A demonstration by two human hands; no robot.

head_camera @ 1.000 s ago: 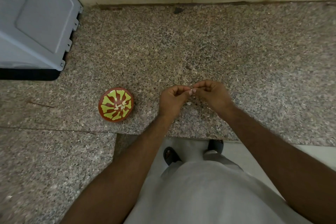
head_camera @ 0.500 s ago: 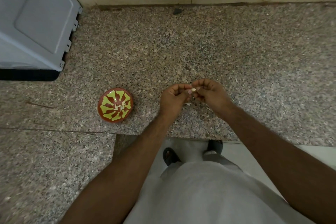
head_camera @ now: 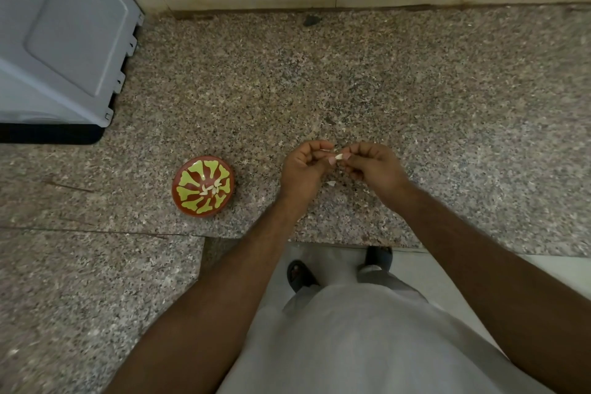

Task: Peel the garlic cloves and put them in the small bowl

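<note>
Both hands meet above the granite counter [head_camera: 383,80], fingers curled: the right hand [head_camera: 372,166] pinches a pale garlic clove [head_camera: 339,156], and the left hand [head_camera: 303,169] pinches at a thin sliver of skin beside it. The small bowl [head_camera: 203,186], red with yellow-green petals, sits at nine o'clock from the hands, holding several peeled cloves. Bare counter stretches toward twelve and three o'clock; its front edge lies near the wrists at six.

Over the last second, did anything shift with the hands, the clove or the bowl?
Barely. Both hands, left hand and right hand, dipped slightly and keep their grip on the garlic clove, now showing more white. The small bowl and its peeled cloves stayed put.
</note>
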